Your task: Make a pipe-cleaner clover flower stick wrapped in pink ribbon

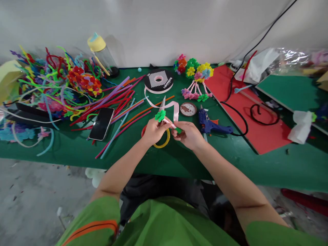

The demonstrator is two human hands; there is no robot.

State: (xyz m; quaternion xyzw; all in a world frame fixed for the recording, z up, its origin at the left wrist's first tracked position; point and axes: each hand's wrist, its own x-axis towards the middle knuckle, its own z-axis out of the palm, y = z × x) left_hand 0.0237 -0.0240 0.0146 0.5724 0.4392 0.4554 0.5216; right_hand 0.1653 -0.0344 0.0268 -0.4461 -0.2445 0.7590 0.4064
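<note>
My left hand (153, 131) pinches a short stem wrapped in pink ribbon, with a green fuzzy flower (160, 116) at its upper end. My right hand (189, 134) is closed on the stem's other end, where a second bit of green (178, 130) shows by the fingers. From there a loose pink ribbon (176, 110) loops back to the black-faced ribbon spool (150, 83). Under my hands lie scissors (163, 102), blades pointing away; one yellow handle loop and part of a red one show, the rest is hidden by my hands.
Pipe cleaners (123, 102) and a phone (101, 123) lie on the left, before a tangled pile of fuzzy flowers (84, 80) and a bottle (104, 53). A blue glue gun (212, 124), its black cord and a red board (246, 112) are on the right. Finished-looking flowers (202, 72) stand behind.
</note>
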